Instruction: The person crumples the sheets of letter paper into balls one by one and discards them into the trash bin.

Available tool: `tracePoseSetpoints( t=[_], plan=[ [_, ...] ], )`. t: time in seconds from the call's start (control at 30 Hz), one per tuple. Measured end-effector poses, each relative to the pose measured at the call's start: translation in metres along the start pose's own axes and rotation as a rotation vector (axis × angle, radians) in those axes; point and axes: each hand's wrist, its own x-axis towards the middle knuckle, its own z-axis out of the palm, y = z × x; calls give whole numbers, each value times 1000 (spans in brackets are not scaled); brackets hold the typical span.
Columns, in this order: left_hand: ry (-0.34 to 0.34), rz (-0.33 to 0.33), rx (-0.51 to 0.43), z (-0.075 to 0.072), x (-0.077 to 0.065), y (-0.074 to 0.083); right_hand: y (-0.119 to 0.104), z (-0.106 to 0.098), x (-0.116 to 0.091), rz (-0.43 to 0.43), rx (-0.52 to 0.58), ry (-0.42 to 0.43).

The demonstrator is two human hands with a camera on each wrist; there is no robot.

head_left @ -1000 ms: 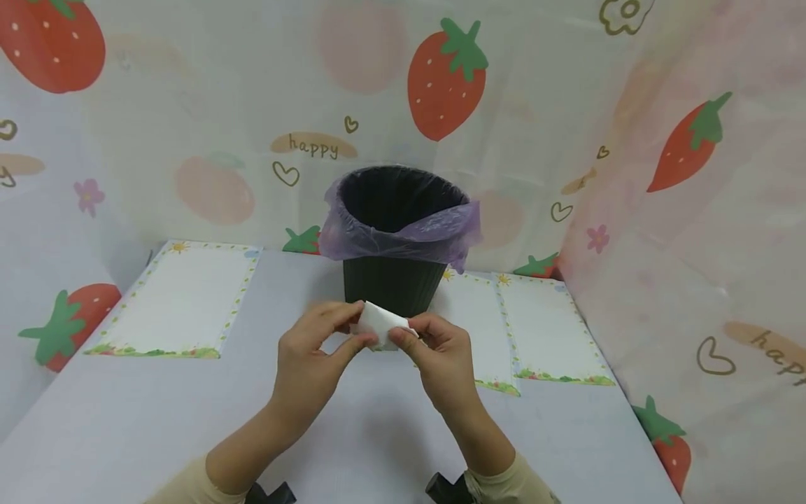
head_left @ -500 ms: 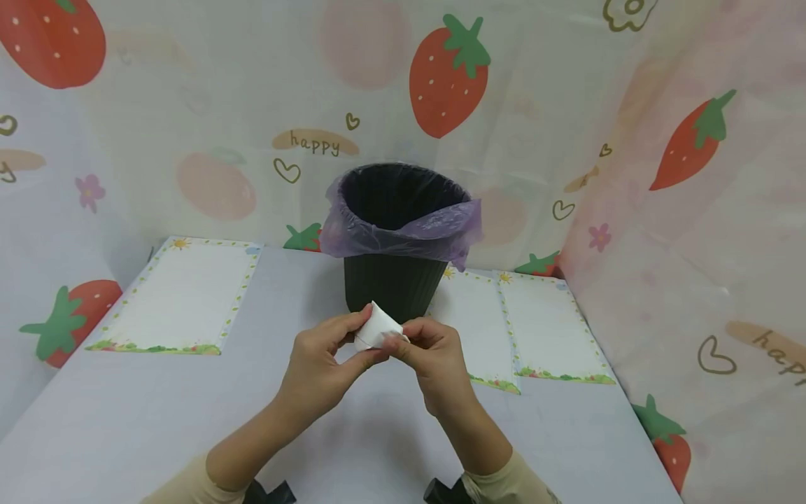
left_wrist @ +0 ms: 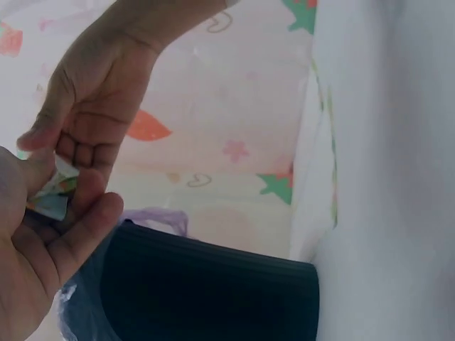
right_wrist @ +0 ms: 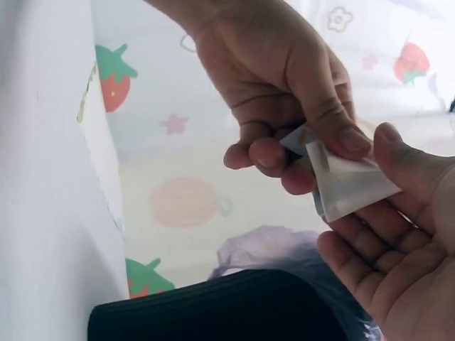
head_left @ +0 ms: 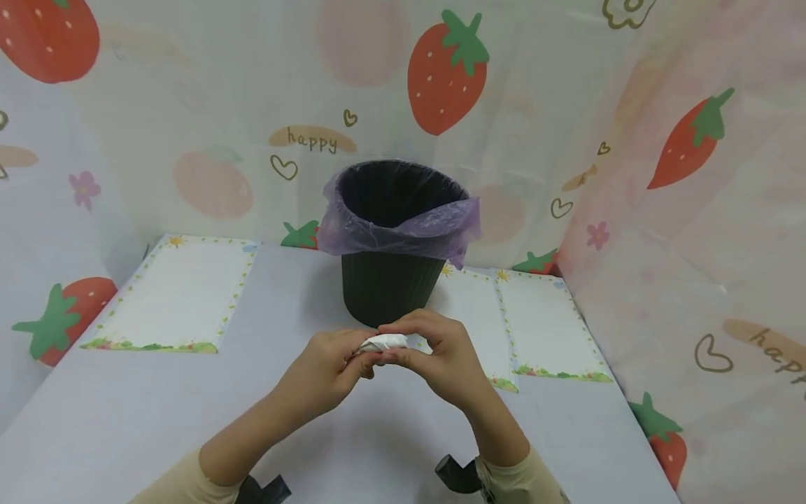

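A small folded sheet of paper (head_left: 385,341), white with bits of coloured print, is held between both hands above the table. My left hand (head_left: 324,367) pinches its left end, thumb against the curled fingers. My right hand (head_left: 443,353) grips the other end, thumb below and fingers above in the head view. From the right wrist, the folded paper (right_wrist: 348,181) shows creased white faces with a printed edge. In the left wrist view only a small printed part of the paper (left_wrist: 57,186) shows; fingers hide the rest.
Just beyond the hands stands a dark trash can (head_left: 390,283) lined with a purple plastic bag (head_left: 441,227). One bordered sheet (head_left: 176,294) lies at the left of the white table (head_left: 157,406); two more sheets (head_left: 554,325) lie at the right, one partly behind the can.
The paper has been turned from a raised, wide face to a flatter, narrow one. My right fingers have moved over its top, and both hands have lowered slightly.
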Motion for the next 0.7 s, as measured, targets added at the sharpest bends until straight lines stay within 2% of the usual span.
tracePoseSetpoints(
  t=[0.17, 0.4, 0.5, 0.6, 0.63, 0.7],
  plan=[
    [-30, -89, -104, 0, 1, -2, 4, 4, 1, 49, 23, 37],
    [73, -223, -103, -3, 3, 0, 7, 13, 1, 86, 17, 135],
    [100, -307, -236, -3, 4, 3, 9, 19, 1, 111, 69, 193],
    [133, -414, -379, -4, 5, 7, 8, 26, 0, 154, 178, 247],
    [141, -445, -409, -5, 5, 8, 8, 27, 0, 173, 214, 253],
    [153, -476, -412, -7, 4, 10, 7, 29, -1, 203, 257, 233]
  ],
)
